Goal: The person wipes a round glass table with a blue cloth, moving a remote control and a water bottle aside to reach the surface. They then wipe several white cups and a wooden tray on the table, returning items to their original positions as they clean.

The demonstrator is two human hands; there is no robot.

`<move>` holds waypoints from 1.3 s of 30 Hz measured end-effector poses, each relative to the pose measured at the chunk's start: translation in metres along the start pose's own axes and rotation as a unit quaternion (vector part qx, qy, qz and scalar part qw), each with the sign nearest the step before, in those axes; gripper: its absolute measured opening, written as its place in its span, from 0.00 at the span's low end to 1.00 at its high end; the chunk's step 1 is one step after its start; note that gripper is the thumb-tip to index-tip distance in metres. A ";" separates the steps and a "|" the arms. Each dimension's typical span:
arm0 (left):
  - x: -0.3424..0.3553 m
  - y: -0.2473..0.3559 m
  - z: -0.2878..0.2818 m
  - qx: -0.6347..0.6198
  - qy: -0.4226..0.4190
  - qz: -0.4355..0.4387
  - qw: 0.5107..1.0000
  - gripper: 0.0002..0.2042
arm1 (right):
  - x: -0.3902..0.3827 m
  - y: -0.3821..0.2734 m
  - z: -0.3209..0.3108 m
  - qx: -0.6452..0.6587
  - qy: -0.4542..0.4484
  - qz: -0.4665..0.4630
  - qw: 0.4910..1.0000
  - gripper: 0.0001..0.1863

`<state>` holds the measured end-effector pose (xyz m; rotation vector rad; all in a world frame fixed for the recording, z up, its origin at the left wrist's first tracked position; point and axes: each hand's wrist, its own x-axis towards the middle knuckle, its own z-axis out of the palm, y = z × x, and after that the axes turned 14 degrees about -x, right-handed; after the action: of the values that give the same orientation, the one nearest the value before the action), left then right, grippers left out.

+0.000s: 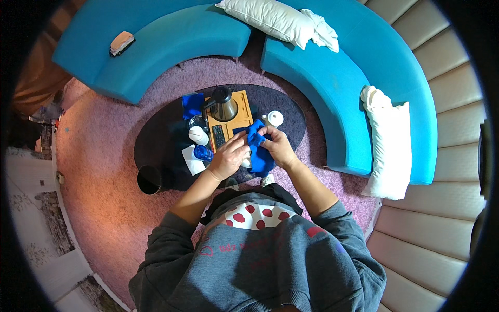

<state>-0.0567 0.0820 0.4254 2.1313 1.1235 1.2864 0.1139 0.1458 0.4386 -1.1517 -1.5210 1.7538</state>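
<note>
Over the near edge of a dark oval table (171, 112), both my hands are at a blue cloth (262, 160). The fingers of my right hand (279, 148) are pinched on the cloth's upper part, and the rest hangs down below. My left hand (228, 157) is curled around a small white thing (246, 163), mostly hidden by the fingers and the cloth, so its kind is unclear. Its fingertips meet the cloth's left edge. Just beyond is a wooden tray (242, 100) carrying a steel kettle (224, 107) with a black lid and a dark remote control (219, 136).
A white lidded cup (274, 118) stands right of the tray. On its left are a folded blue cloth (193, 105), a white canister (198, 135), a blue bottle (203, 153) and white paper (193, 160). A dark bin (149, 180) stands on the carpet; a turquoise sofa (338, 112) curves beyond.
</note>
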 end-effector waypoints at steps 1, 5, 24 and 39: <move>0.001 0.000 0.000 -0.011 -0.002 0.003 1.000 0.11 | 0.001 0.005 -0.002 -0.008 -0.003 -0.008 1.000 0.06; 0.002 -0.002 0.002 0.042 -0.004 0.006 0.999 0.13 | -0.004 0.014 0.000 0.056 0.024 -0.017 0.998 0.10; 0.015 -0.005 0.016 0.039 -0.119 -0.039 0.991 0.32 | -0.016 0.017 0.000 -0.042 0.154 -0.065 0.985 0.13; 0.015 -0.003 0.018 0.045 -0.162 -0.078 0.983 0.44 | -0.022 0.026 0.003 0.006 0.148 -0.045 0.988 0.13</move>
<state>-0.0386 0.0968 0.4231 2.1684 1.1954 0.7975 0.1252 0.1200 0.4186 -1.2542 -1.3578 1.4568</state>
